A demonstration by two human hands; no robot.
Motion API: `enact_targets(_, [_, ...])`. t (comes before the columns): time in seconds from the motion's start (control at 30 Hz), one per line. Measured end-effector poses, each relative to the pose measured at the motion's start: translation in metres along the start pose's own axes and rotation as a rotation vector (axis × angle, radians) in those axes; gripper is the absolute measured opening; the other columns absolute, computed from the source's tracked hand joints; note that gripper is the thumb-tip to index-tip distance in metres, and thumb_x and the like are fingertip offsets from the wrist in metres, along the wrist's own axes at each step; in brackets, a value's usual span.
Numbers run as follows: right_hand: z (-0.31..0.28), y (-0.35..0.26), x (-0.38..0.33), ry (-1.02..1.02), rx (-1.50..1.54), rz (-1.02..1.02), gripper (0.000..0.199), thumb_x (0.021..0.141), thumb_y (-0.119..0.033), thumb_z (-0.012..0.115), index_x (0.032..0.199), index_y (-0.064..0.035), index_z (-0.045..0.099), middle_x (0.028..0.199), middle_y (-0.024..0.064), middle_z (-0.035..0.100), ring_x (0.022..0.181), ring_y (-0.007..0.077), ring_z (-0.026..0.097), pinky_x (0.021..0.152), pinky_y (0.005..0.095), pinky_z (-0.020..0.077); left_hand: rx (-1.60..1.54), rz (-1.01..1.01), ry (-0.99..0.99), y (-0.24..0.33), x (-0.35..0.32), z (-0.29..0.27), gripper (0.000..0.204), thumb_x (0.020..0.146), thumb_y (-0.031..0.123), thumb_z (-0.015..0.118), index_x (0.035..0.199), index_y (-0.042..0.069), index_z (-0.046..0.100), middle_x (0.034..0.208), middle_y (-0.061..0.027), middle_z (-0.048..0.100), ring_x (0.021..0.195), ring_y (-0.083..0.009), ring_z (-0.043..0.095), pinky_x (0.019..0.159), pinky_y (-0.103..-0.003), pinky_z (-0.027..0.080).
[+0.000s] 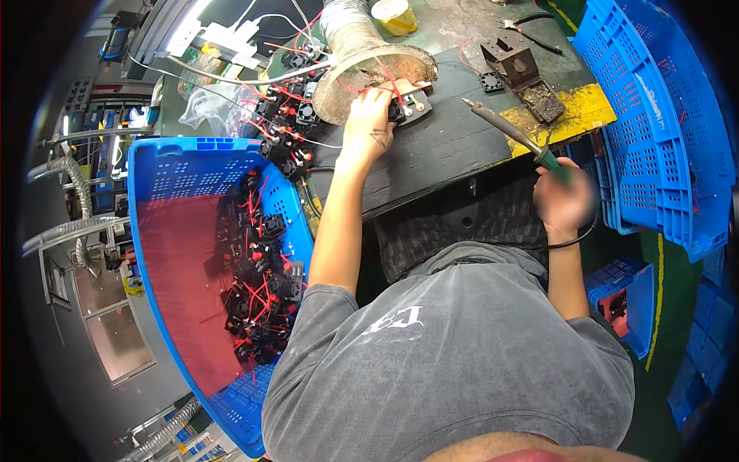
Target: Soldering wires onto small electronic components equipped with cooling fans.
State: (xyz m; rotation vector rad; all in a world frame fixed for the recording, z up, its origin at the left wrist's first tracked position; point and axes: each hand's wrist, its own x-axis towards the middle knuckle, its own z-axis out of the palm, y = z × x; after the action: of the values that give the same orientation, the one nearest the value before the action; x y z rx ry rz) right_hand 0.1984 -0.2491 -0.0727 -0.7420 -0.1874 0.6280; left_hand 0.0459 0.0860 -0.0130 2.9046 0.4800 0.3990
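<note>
My left hand reaches under the rim of a flared exhaust hood at the bench's front. Its fingers are closed on a small black part with a grey face, from which red wires rise; the fingertips are partly hidden. Off to the right, my right hand, blurred, is wrapped round the green handle of a soldering iron. The iron's tip points up and left, apart from the black part.
A metal iron stand, a small black fan and pliers lie at the bench's right. Several wired fans crowd the left side. A blue crate of similar parts stands left; blue crates are stacked right.
</note>
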Motion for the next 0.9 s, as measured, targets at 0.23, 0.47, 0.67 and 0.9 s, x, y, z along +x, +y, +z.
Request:
enact_targets(0.23, [-0.002, -0.001, 0.001, -0.002, 0.017, 0.007, 0.043, 0.091, -0.030, 0.041, 0.116, 0.0019, 0.055, 0.096, 0.0265, 0.066, 0.070, 0.0265, 0.066, 0.054, 0.0303, 0.0529, -0.092, -0.066, -0.114, -0.024, 0.008, 0.002, 0.055, 0.066, 0.006, 0.075, 0.115, 0.005, 0.051, 0.114, -0.0190, 0.052, 0.102, -0.0385, 0.055, 0.089, -0.043, 0.046])
enact_targets(0.47, [-0.004, -0.003, 0.008, -0.008, 0.021, 0.025, 0.043, 0.091, -0.031, 0.041, 0.116, 0.0010, 0.055, 0.096, 0.0268, 0.066, 0.069, 0.0269, 0.066, 0.054, 0.0305, 0.0521, 0.004, -0.217, -0.166, -0.012, 0.007, -0.007, 0.050, 0.069, 0.010, 0.076, 0.113, 0.008, 0.053, 0.110, -0.0193, 0.053, 0.099, -0.0380, 0.058, 0.084, -0.043, 0.049])
enact_targets(0.67, [-0.005, -0.007, 0.018, -0.023, 0.010, 0.055, 0.043, 0.091, -0.032, 0.042, 0.115, 0.0007, 0.055, 0.096, 0.0269, 0.066, 0.069, 0.0271, 0.066, 0.053, 0.0304, 0.0513, 0.129, -0.368, -0.112, -0.002, -0.005, -0.002, 0.044, 0.075, 0.015, 0.073, 0.116, 0.010, 0.056, 0.100, -0.0154, 0.060, 0.097, -0.0345, 0.059, 0.083, -0.040, 0.049])
enact_targets(0.9, [-0.011, -0.014, 0.029, -0.027, -0.021, 0.102, 0.044, 0.090, -0.034, 0.043, 0.116, -0.0015, 0.056, 0.097, 0.0271, 0.066, 0.069, 0.0269, 0.066, 0.052, 0.0305, 0.0507, 0.076, -0.452, 0.025, 0.003, -0.011, 0.005, 0.045, 0.074, 0.013, 0.074, 0.115, 0.009, 0.057, 0.096, -0.0142, 0.061, 0.091, -0.0327, 0.061, 0.078, -0.040, 0.049])
